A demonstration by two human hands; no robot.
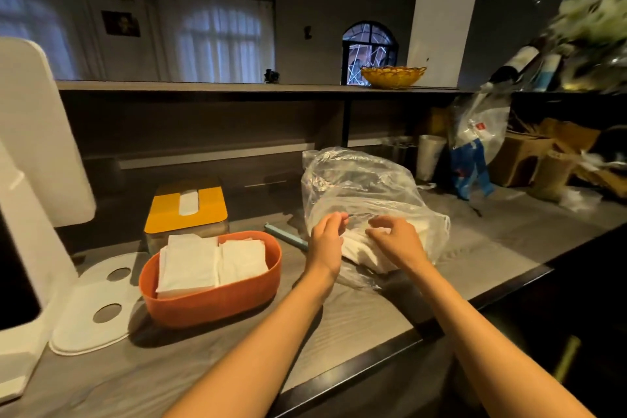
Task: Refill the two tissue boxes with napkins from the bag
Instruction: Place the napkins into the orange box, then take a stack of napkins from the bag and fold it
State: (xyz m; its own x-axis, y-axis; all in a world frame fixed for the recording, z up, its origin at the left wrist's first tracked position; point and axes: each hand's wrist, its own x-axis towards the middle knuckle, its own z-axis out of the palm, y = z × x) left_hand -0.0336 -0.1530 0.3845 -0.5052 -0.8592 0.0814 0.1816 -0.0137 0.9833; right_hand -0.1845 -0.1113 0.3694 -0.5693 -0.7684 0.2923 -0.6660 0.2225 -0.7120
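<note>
A crumpled clear plastic bag (359, 187) holding white napkins (364, 249) is seen on the grey wood-grain counter (339, 322). Its near edge is pinched by the left hand (327, 234) and the right hand (395, 239), fingers curled. Left of the bag sits an open orange oval box (210, 295) filled with napkins; behind that box stands a yellow-lidded box (186, 205).
</note>
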